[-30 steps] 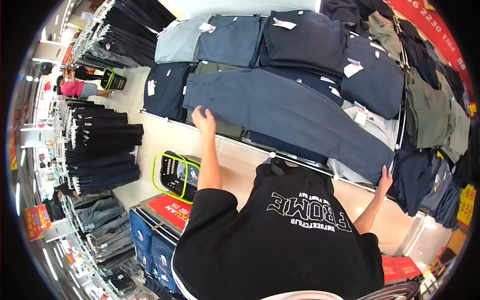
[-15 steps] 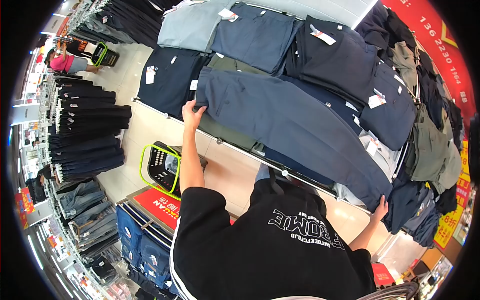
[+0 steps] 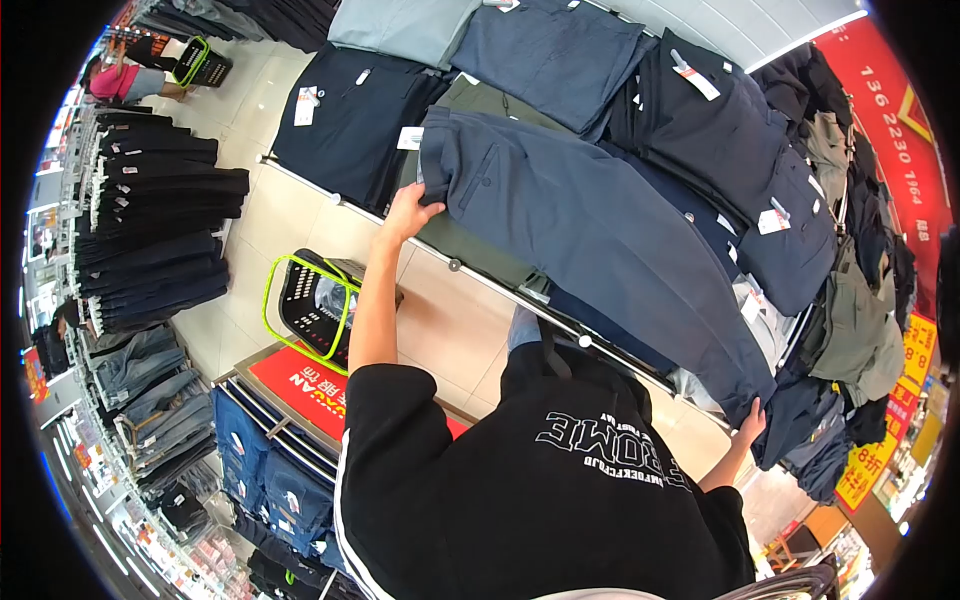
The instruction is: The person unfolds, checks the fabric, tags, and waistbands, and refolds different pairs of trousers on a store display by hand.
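Dark grey-blue trousers (image 3: 585, 205) stretch lengthwise across the stacks on the display table, legs laid together. At the waistband end my left hand (image 3: 408, 212) grips the edge, thumb on top, its fingers partly under the cloth. My right hand (image 3: 750, 425) is closed on the leg hems at the far end. A white tag (image 3: 410, 138) sticks out beside the waistband. Under the trousers show olive trousers (image 3: 480, 255) and dark navy trousers (image 3: 610, 325). Folded navy trousers (image 3: 350, 120) lie just beyond my left hand.
A white rail (image 3: 500, 290) edges the table. A black basket with a green handle (image 3: 312, 305) stands on the floor at left. Racks of dark trousers (image 3: 160, 200) line the left side, with folded jeans (image 3: 265, 475) below. A person in pink (image 3: 115, 80) is farther off.
The view has shifted slightly. Both hands keep hold of the trousers, and the waistband end is a little more creased near my left hand.
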Demonstrator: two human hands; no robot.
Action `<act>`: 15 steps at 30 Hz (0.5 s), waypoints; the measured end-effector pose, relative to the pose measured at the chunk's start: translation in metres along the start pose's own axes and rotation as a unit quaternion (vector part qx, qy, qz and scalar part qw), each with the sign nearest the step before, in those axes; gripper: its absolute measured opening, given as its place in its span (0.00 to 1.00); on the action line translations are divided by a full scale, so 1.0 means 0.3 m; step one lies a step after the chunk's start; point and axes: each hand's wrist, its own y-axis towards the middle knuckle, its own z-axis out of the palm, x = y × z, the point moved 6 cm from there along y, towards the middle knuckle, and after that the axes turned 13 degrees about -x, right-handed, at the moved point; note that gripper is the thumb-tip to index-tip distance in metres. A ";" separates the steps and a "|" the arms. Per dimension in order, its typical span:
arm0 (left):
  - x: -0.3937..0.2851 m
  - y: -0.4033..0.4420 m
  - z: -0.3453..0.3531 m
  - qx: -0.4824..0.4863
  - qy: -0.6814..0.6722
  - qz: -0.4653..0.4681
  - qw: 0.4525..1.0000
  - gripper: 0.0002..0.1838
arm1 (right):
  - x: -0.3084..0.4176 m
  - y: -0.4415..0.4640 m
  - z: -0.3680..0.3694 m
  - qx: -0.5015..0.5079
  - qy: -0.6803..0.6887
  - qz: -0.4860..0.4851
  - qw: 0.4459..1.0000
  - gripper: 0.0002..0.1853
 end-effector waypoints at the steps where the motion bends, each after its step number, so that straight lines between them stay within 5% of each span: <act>1: 0.002 -0.004 -0.011 -0.031 0.011 0.034 0.999 0.18 | -0.012 -0.005 -0.001 -0.006 -0.002 0.010 1.000 0.32; 2: -0.023 -0.008 -0.031 -0.061 0.022 0.068 0.996 0.17 | -0.026 -0.009 -0.001 -0.012 -0.004 0.020 1.000 0.33; 4: -0.019 -0.009 -0.085 -0.093 -0.074 -0.014 0.993 0.15 | -0.039 -0.002 -0.015 -0.041 0.002 0.022 0.999 0.33; 7: -0.224 -0.005 -0.273 -0.161 -0.324 -0.086 0.928 0.12 | 0.036 0.094 -0.096 -0.069 0.083 -0.006 0.994 0.33; 10: -0.247 0.005 -0.441 -0.159 -0.417 -0.133 0.885 0.10 | 0.216 0.150 -0.213 0.025 0.261 0.032 0.964 0.29; 12: -0.233 -0.017 -0.484 -0.130 -0.338 -0.211 0.908 0.13 | 0.262 0.199 -0.300 0.010 0.302 0.103 0.948 0.28; 14: -0.119 -0.023 -0.503 -0.171 0.002 -0.233 0.957 0.17 | 0.270 0.277 -0.331 0.017 0.338 0.137 0.931 0.26; 15: -0.086 -0.014 -0.493 -0.111 0.030 -0.264 0.958 0.20 | 0.337 0.270 -0.322 0.023 0.327 0.141 0.934 0.25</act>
